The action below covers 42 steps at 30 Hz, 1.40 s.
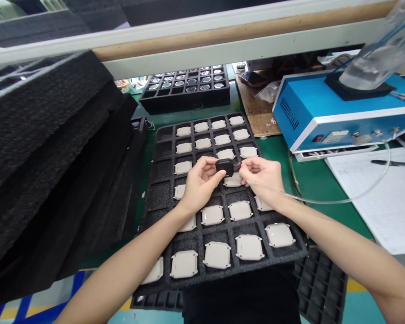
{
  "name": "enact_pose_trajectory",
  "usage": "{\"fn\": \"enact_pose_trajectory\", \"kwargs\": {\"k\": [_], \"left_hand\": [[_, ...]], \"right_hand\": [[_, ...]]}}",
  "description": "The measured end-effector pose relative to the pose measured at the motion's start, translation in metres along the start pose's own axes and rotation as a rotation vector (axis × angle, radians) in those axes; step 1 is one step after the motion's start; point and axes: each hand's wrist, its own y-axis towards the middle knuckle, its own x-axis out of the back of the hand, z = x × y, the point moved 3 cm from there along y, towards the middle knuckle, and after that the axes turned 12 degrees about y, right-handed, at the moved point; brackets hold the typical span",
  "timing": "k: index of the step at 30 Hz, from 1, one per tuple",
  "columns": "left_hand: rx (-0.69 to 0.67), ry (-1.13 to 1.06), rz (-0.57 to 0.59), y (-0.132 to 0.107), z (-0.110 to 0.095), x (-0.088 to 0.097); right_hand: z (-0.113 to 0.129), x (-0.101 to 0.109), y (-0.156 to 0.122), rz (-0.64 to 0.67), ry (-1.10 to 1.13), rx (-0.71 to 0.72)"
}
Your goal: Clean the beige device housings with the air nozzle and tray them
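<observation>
My left hand is closed around a small black square part, held just above a black foam tray. My right hand pinches a thin tool with a clear tube trailing off to the right; its tip touches the black part's right side. The tray's compartments hold several pale square casings, face down. Its left column of pockets is bare.
A stack of black foam sheets fills the left. A second black tray with round parts sits at the back. A blue machine stands at the right, with a paper sheet and pen in front of it.
</observation>
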Motion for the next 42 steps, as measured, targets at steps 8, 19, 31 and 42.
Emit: {"fn": "enact_pose_trajectory", "kwargs": {"k": [8,19,31,42], "left_hand": [[0.150,-0.227,-0.271,0.015,0.019,0.013],[0.206,-0.232,-0.283,0.017,0.020,0.013],[0.158,-0.143,-0.262,0.015,0.014,0.021],[0.190,-0.170,-0.237,0.020,0.025,0.018]], "right_hand": [[-0.003,0.007,0.015,0.015,-0.265,0.059],[0.034,-0.003,0.020,0.277,-0.283,0.047],[0.237,-0.045,0.013,1.101,-0.415,0.333],[0.287,0.036,0.265,-0.163,-1.075,0.366]]}}
